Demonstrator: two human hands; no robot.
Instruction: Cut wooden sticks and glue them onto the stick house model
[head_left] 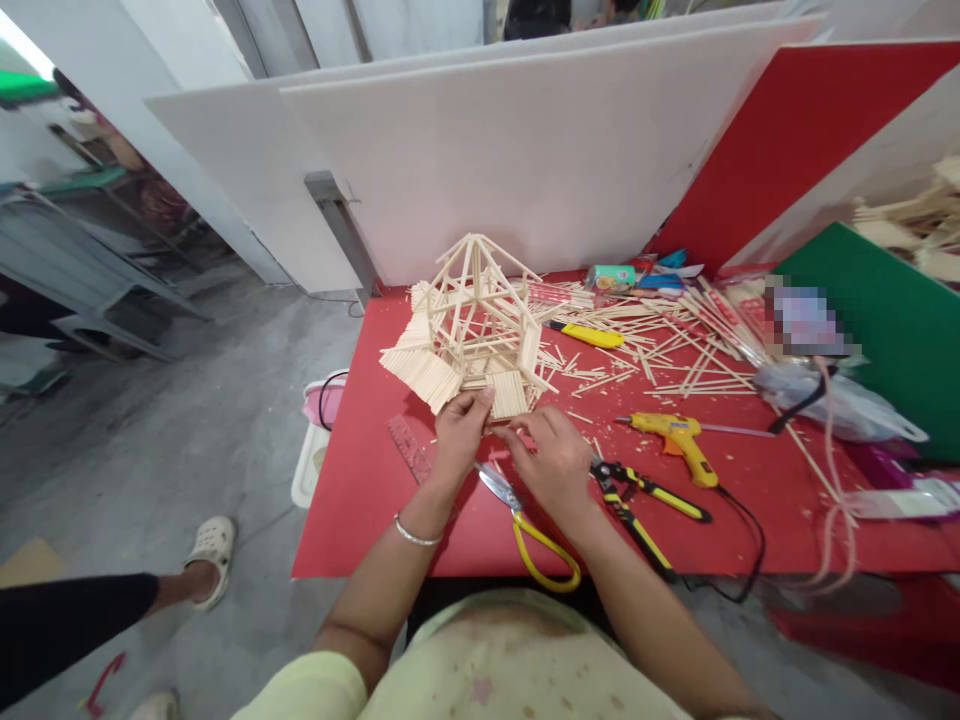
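Note:
A pavilion-like model of thin wooden sticks stands on the red table, with slatted roof panels on its near and left sides and bare framework above. At its front edge, my left hand is closed, thumb and fingers pinched at the corner of a small slatted panel. My right hand is just below that panel, its fingers bent and pressed together; what lies between them is too small to make out. Yellow-handled scissors lie under my hands, and a clear ruler is left of them.
Black-and-yellow pliers and a yellow glue gun with a cord lie at right. Behind them are loose sticks and a yellow utility knife. White boards stand behind the red table. Another person's foot is at left.

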